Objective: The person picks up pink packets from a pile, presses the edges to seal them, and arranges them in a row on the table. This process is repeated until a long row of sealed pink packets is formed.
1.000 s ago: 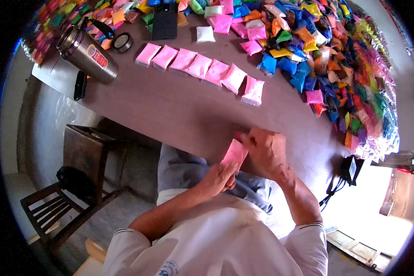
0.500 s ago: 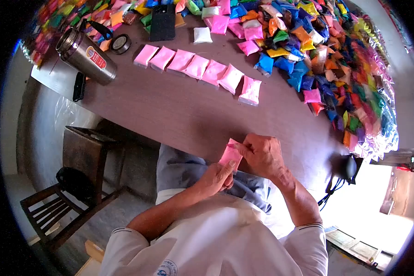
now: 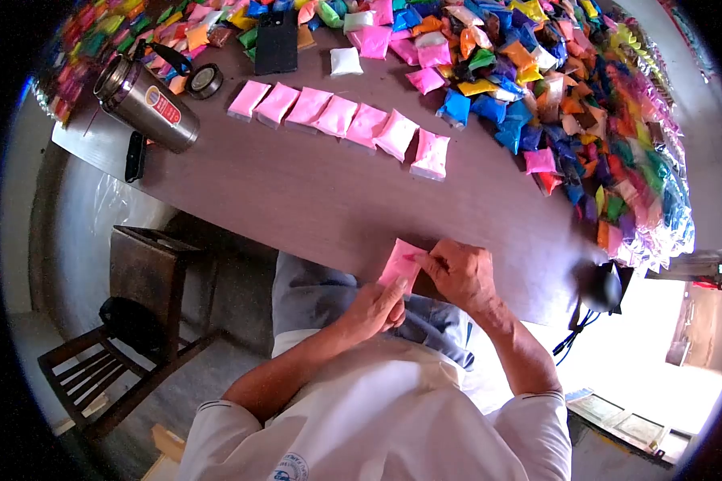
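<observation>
A small pink packet (image 3: 399, 262) is held over the near edge of the table, close to my lap. My left hand (image 3: 376, 308) pinches its lower end between thumb and fingers. At the packet's right side my right hand (image 3: 462, 273) is closed, with the thumb against its edge and the other fingers curled in. Farther off on the table lies a slanting row of several pink packets (image 3: 335, 117), the nearest one (image 3: 431, 155) at the row's right end. A white packet (image 3: 346, 62) rests behind the row.
Packets in many colours (image 3: 529, 88) are heaped along the table's (image 3: 297, 192) far and right sides. At the left stand a steel flask (image 3: 147, 104) and its lid (image 3: 204, 81). A black phone (image 3: 277, 42) lies at the back. A wooden chair (image 3: 128, 353) is at lower left.
The packet shows more of its face, and my right hand has shifted slightly right and down along its edge. My left hand still grips the lower end.
</observation>
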Motion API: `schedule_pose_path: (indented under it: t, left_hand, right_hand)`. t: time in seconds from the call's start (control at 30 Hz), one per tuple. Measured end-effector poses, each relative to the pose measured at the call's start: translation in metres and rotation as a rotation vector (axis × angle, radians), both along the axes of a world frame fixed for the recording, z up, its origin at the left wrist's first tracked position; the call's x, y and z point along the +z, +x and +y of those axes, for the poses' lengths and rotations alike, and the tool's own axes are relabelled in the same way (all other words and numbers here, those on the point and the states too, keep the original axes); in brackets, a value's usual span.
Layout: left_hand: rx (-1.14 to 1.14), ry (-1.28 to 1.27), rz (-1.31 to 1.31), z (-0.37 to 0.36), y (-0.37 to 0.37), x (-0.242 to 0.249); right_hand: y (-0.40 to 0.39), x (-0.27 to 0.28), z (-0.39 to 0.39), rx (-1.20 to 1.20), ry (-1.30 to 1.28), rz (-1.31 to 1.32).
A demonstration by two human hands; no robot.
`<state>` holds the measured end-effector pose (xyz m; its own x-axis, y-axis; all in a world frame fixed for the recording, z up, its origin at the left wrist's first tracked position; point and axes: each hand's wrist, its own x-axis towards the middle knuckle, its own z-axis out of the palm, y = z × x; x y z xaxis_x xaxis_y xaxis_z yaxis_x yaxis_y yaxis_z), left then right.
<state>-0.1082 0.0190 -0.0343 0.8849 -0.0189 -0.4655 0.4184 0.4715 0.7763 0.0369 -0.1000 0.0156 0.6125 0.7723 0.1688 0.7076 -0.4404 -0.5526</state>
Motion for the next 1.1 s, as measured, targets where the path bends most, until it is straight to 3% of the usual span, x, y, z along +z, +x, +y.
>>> schedule_pose_path:
  t: [0.1,0.13,0.2,0.27,0.37,0.43,0.53,0.6,0.67,0.77,0.93,1.0,1.1]
  left_hand:
    - [0.002,0.041,-0.013,-0.002,0.000,-0.001]
    - [-0.002,0.040,-0.014,-0.002,-0.002,-0.001]
    - [-0.026,0.067,-0.057,0.002,-0.001,-0.001]
    - [-0.023,0.058,-0.039,0.000,-0.002,-0.005]
    - [0.014,-0.015,-0.024,-0.003,0.004,-0.006]
    - [0.052,-0.081,-0.006,-0.002,0.003,-0.002]
    - [-0.034,0.063,-0.020,0.001,-0.002,0.006]
    - [-0.004,0.096,-0.072,0.001,0.000,0.003]
    - [-0.006,0.100,-0.049,0.000,-0.001,0.000]
    - [0.025,0.147,-0.053,-0.004,0.004,-0.001]
    - [-0.014,0.300,-0.079,-0.001,0.001,-0.002]
    - [-0.001,0.127,-0.107,-0.001,0.003,0.008]
    - [-0.118,0.090,-0.138,0.001,-0.003,-0.013]
  right_hand:
    - [0.013,-0.013,-0.006,-0.120,-0.029,-0.222]
    - [0.020,-0.010,-0.010,-0.124,-0.031,-0.222]
    - [0.037,0.001,-0.014,-0.358,-0.050,-0.070]
    - [0.017,0.010,-0.012,-0.308,-0.044,-0.004]
    - [-0.010,0.002,-0.008,0.025,0.005,-0.012]
    - [-0.002,-0.007,-0.007,-0.011,-0.033,-0.028]
    - [0.018,-0.002,-0.005,-0.117,-0.116,-0.080]
    - [0.036,0.006,-0.004,-0.362,-0.022,0.023]
    - [0.019,0.014,-0.003,-0.362,-0.063,0.097]
    - [-0.006,0.012,0.009,-0.116,0.008,0.142]
    - [-0.006,0.001,0.024,-0.055,-0.077,0.208]
    - [-0.006,0.005,0.026,-0.072,-0.143,0.246]
    - [-0.001,0.015,0.022,-0.082,-0.038,0.379]
